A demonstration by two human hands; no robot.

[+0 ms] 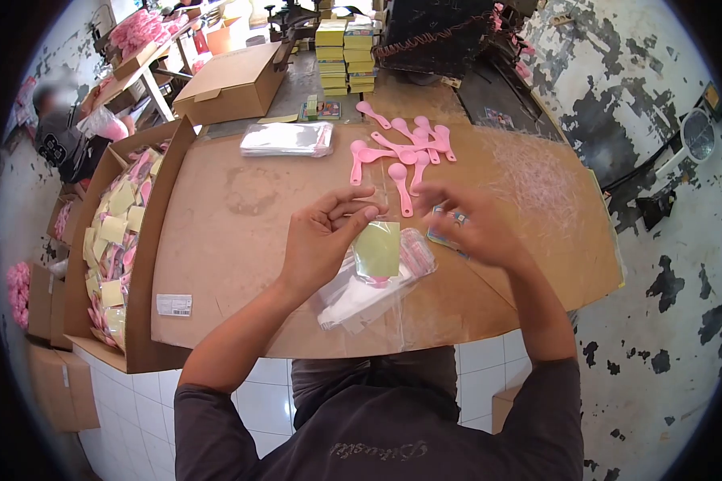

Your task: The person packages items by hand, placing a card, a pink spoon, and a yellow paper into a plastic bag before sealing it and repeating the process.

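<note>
Between thumb and fingers, my left hand (329,232) pinches the top of a clear plastic bag with a yellow-green card (379,248) in it. Something pink shows at the bag's lower end. My right hand (473,228), blurred, is held to the right of the bag with its fingers apart, over a small stack of colourful cards (448,227). Under the held bag lies a pile of clear plastic bags (353,301) on the cardboard-covered table (225,240). Pink spoons (401,184) lie scattered just beyond my hands.
Flat clear bags (287,139) lie at the back left. Behind them are a closed carton (229,80) and stacked yellow cards (345,56). An open carton (164,240) of filled bags borders the left side. A seated person (68,132) is at far left.
</note>
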